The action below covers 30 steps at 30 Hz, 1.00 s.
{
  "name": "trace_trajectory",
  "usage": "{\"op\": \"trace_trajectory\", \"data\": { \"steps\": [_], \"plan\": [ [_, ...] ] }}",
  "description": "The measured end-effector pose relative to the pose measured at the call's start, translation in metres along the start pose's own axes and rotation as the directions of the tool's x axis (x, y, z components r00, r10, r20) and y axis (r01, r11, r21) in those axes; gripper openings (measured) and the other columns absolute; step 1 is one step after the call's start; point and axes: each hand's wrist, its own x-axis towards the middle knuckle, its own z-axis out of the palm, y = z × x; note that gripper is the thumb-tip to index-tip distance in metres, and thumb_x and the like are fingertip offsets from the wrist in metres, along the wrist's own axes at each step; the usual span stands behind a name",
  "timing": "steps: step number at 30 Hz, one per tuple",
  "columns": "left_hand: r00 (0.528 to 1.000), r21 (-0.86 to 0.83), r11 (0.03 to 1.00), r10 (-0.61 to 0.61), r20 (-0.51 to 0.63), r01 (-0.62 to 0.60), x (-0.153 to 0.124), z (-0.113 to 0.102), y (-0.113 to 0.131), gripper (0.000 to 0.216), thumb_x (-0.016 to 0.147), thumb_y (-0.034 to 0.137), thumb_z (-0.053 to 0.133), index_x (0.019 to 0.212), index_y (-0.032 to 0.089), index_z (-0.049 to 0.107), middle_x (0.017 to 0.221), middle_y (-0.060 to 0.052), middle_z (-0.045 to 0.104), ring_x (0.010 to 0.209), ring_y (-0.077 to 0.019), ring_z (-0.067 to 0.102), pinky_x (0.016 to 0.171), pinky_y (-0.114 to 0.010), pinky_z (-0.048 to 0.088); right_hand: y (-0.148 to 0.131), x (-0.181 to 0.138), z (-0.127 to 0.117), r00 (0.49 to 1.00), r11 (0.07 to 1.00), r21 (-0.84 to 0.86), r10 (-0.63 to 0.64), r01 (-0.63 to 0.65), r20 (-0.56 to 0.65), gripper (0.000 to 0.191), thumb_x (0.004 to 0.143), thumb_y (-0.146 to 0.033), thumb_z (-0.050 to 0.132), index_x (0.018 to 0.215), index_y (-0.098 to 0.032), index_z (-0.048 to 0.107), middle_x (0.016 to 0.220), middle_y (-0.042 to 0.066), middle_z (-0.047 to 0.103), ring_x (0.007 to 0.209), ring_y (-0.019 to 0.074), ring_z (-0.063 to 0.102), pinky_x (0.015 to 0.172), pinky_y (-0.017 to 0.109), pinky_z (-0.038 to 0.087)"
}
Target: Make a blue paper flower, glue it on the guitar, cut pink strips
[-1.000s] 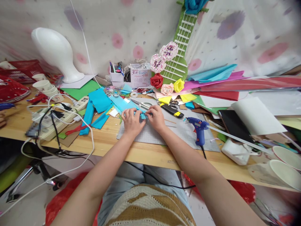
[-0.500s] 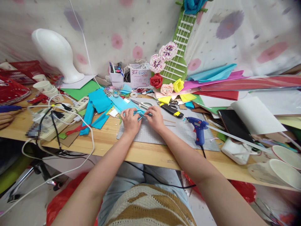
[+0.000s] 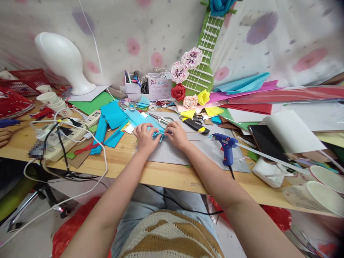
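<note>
Some blue paper [image 3: 158,133] between fingers [image 3: 170,128]

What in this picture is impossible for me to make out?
All in the head view:
- Held blue paper: full shape hidden by the left hand and right hand.
- Blue flower: top cut off by the upper edge.
- Another person's hand: cut off by the left edge.
- Box: writing too small to read surely.
- Patch by the power strip: blurred into blocks.
</note>
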Motion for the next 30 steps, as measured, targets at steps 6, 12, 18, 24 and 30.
{"op": "trace_trajectory", "data": {
  "steps": [6,12,18,24,30],
  "plan": [
    [0.99,0.05,0.994,0.097,0.098,-0.102,0.001,0.002,0.0,0.007,0.069,0.031,0.07,0.074,0.026,0.066,0.103,-0.004,0.059,0.105,-0.0254,0.044,0.097,-0.045,0.023,0.006,0.0,0.001,0.996,0.997,0.021,-0.07,0.069,0.053,0.007,0.077,-0.015,0.061,0.073,-0.02,0.065,0.092,0.007,0.059,0.098,0.0221,0.047,0.081,0.037,0.044],
    [0.986,0.04,0.992,0.116,0.123,-0.121,-0.001,0.002,0.005,0.005,0.07,0.028,0.069,0.073,0.025,0.065,0.105,-0.005,0.059,0.107,-0.0258,0.043,0.098,-0.047,0.023,0.013,0.002,-0.003,0.985,0.989,0.039,-0.148,0.145,0.086,0.009,0.077,-0.015,0.059,0.074,-0.02,0.066,0.092,0.006,0.059,0.097,0.0209,0.048,0.081,0.036,0.044],
    [0.978,0.032,0.99,0.129,0.161,-0.136,-0.002,0.002,0.006,0.01,0.07,0.03,0.068,0.077,0.025,0.064,0.106,-0.004,0.059,0.108,-0.0259,0.043,0.101,-0.047,0.021,0.018,0.001,-0.005,0.982,0.986,0.074,-0.155,0.148,0.105,0.007,0.076,-0.016,0.061,0.075,-0.02,0.066,0.091,0.005,0.058,0.095,0.0195,0.049,0.082,0.035,0.043],
    [0.981,0.053,0.995,0.073,0.181,-0.084,-0.003,0.001,0.002,0.019,0.067,0.022,0.067,0.085,0.024,0.06,0.103,-0.005,0.057,0.104,-0.026,0.044,0.096,-0.045,0.026,0.021,0.0,-0.006,0.982,0.981,0.131,-0.156,0.142,0.106,0.005,0.073,-0.014,0.065,0.074,-0.019,0.065,0.092,0.005,0.056,0.093,0.0183,0.049,0.084,0.035,0.042],
    [0.976,0.05,0.991,0.111,0.187,-0.123,-0.003,0.002,0.003,0.017,0.07,0.015,0.061,0.084,0.023,0.058,0.101,-0.005,0.058,0.104,-0.0249,0.045,0.097,-0.044,0.024,0.019,0.001,-0.008,0.983,0.986,0.104,-0.143,0.132,0.113,0.008,0.074,-0.012,0.064,0.074,-0.02,0.066,0.092,0.005,0.055,0.093,0.0184,0.048,0.084,0.034,0.041]
  ]
}}
